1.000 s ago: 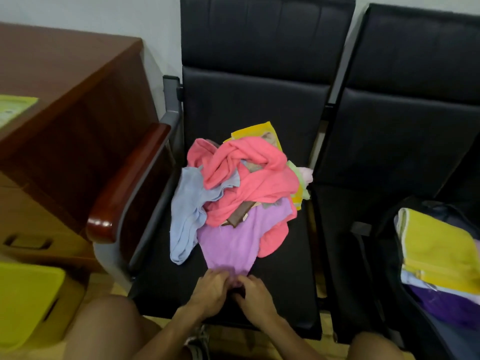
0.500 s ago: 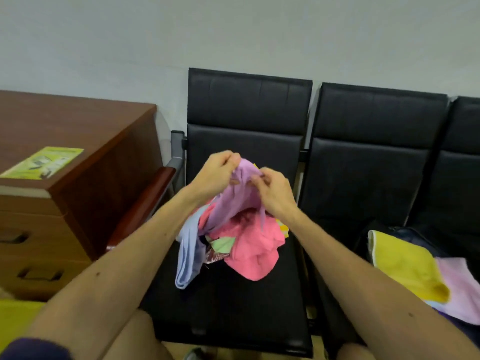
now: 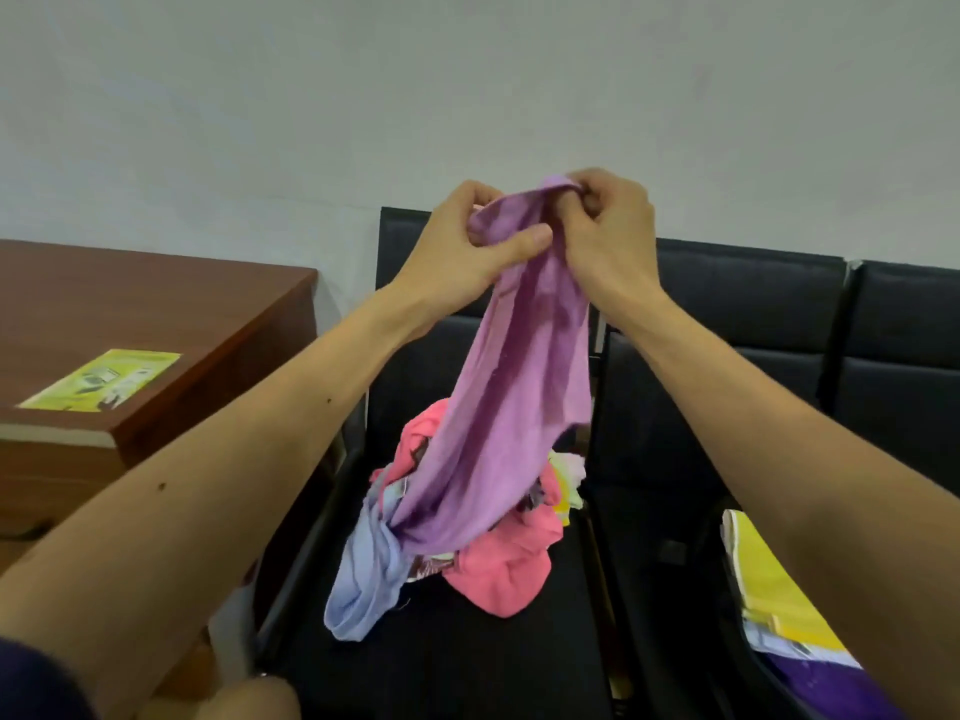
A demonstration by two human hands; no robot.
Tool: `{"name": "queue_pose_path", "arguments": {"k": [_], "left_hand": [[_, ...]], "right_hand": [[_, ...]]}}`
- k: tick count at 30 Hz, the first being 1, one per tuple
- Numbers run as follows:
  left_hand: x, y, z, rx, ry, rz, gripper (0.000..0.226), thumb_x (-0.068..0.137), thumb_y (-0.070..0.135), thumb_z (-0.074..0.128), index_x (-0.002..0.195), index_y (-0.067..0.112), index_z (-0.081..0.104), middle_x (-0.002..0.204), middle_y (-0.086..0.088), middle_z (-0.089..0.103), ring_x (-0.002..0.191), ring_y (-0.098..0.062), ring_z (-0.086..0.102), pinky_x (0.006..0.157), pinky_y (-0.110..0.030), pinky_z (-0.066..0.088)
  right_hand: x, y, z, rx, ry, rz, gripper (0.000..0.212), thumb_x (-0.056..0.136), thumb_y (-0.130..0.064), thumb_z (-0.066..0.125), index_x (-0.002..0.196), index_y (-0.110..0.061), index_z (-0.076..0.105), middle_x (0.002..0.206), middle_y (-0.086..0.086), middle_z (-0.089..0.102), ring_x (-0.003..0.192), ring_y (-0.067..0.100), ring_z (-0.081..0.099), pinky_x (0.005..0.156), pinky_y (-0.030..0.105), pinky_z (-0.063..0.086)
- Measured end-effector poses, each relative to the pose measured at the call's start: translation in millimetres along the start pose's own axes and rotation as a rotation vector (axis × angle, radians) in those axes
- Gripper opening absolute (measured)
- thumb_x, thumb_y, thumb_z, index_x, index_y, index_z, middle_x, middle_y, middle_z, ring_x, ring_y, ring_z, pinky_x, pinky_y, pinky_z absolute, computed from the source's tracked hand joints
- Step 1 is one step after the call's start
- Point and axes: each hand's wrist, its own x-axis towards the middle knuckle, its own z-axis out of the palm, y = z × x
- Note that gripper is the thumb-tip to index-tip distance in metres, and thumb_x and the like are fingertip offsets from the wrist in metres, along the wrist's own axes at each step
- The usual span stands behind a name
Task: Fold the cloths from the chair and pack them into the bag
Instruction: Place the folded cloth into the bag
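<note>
Head view shows me both hands raised before the chair (image 3: 457,667): the left hand (image 3: 467,246) pinches the purple cloth (image 3: 509,407) near its top, the right hand (image 3: 608,231) grips the bunched edge just beside it. The cloth hangs down to the seat, its lower end lost among the pink cloth (image 3: 498,574) and pale blue cloth (image 3: 363,579). Lower right, the bag (image 3: 748,667) is cut off, partly behind my forearm, a yellow cloth (image 3: 769,579) inside

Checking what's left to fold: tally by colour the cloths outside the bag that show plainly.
Lilac cloth: 1
Pink cloth: 1, perhaps more bunched together
Light blue cloth: 1
Total: 3; the yellow and pale scraps underneath are too hidden to count.
</note>
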Motion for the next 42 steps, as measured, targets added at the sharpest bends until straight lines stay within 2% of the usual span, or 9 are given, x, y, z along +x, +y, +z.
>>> {"name": "queue_pose_path", "arguments": {"k": [3, 7, 13, 18, 21, 24, 27, 35, 42], "left_hand": [[-8, 4, 3, 0.142, 0.009, 0.063, 0.057, 0.081, 0.033, 0.081, 0.124, 0.022, 0.046, 0.109, 0.01, 0.06, 0.086, 0.004, 0.064, 0.071, -0.014, 0.053], [-12, 21, 10, 0.136, 0.002, 0.12, 0.036, 0.096, 0.029, 0.064, 0.127, 0.018, 0.052, 0.113, 0.004, 0.064, 0.095, -0.002, 0.065, 0.08, -0.02, 0.055], [-15, 70, 16, -0.025, -0.003, 0.187, 0.018, 0.098, 0.003, 0.049, 0.086, 0.008, 0.061, 0.073, 0.005, 0.067, 0.067, -0.003, 0.064, 0.064, -0.02, 0.051], [-34, 114, 24, -0.275, -0.068, 0.049, 0.023, 0.101, 0.008, 0.046, 0.089, 0.013, 0.065, 0.073, 0.004, 0.069, 0.067, -0.007, 0.067, 0.062, -0.021, 0.052], [-50, 115, 29, -0.413, -0.191, -0.058, 0.019, 0.099, 0.014, 0.054, 0.084, 0.01, 0.064, 0.069, 0.0, 0.068, 0.064, -0.012, 0.065, 0.063, -0.027, 0.054], [-65, 96, 37, -0.416, -0.202, -0.161, 0.016, 0.099, 0.01, 0.054, 0.086, 0.007, 0.063, 0.076, -0.006, 0.066, 0.07, -0.018, 0.063, 0.068, -0.033, 0.056], [-82, 73, 40, -0.403, -0.158, -0.227, 0.009, 0.096, 0.01, 0.061, 0.096, 0.004, 0.067, 0.086, -0.01, 0.07, 0.08, -0.021, 0.067, 0.072, -0.031, 0.058], [-129, 35, 41, 0.088, -0.14, 0.046, 0.064, 0.076, 0.023, 0.086, 0.13, 0.033, 0.053, 0.106, 0.002, 0.069, 0.098, -0.013, 0.068, 0.085, -0.025, 0.055], [-140, 14, 36, 0.144, -0.095, 0.094, 0.011, 0.092, 0.018, 0.067, 0.098, 0.024, 0.074, 0.093, 0.011, 0.075, 0.091, -0.01, 0.07, 0.083, -0.036, 0.057]], "right_hand": [[7, -28, -14, 0.04, 0.091, -0.123, 0.02, 0.094, -0.017, 0.051, 0.089, -0.016, 0.071, 0.077, -0.015, 0.067, 0.072, -0.002, 0.062, 0.07, 0.024, 0.05], [11, -64, -32, 0.111, 0.151, -0.277, 0.017, 0.096, -0.016, 0.052, 0.092, -0.02, 0.068, 0.08, -0.021, 0.063, 0.072, -0.009, 0.059, 0.069, 0.013, 0.047], [-6, -84, -50, 0.114, 0.125, -0.383, 0.026, 0.086, -0.007, 0.061, 0.112, -0.007, 0.061, 0.093, -0.013, 0.061, 0.077, -0.006, 0.057, 0.07, 0.012, 0.045], [-40, -64, -74, 0.177, 0.155, -0.049, 0.074, 0.087, -0.042, 0.07, 0.142, -0.018, 0.028, 0.104, -0.002, 0.052, 0.102, 0.009, 0.058, 0.088, 0.027, 0.052], [-65, -47, -81, 0.414, -0.269, 0.267, 0.085, 0.083, -0.071, 0.056, 0.147, -0.021, 0.032, 0.13, 0.004, 0.06, 0.119, 0.018, 0.061, 0.103, 0.043, 0.049], [-99, -38, -85, 0.627, -0.558, 0.478, 0.06, 0.089, -0.056, 0.058, 0.129, -0.011, 0.061, 0.126, 0.015, 0.066, 0.115, 0.025, 0.065, 0.103, 0.043, 0.05], [-118, -33, -86, 0.63, -0.455, 0.513, 0.026, 0.098, -0.028, 0.059, 0.103, -0.007, 0.072, 0.101, 0.008, 0.075, 0.093, 0.019, 0.069, 0.085, 0.031, 0.054], [-119, -38, -97, 0.124, -0.284, 0.259, 0.033, 0.087, -0.02, 0.063, 0.067, 0.005, 0.057, 0.058, 0.003, 0.048, 0.056, 0.011, 0.041, 0.051, 0.024, 0.035], [-133, -20, -91, -0.09, -0.456, 0.107, 0.038, 0.091, -0.037, 0.066, 0.067, -0.008, 0.065, 0.056, 0.0, 0.056, 0.052, 0.008, 0.046, 0.053, 0.024, 0.039]]}}
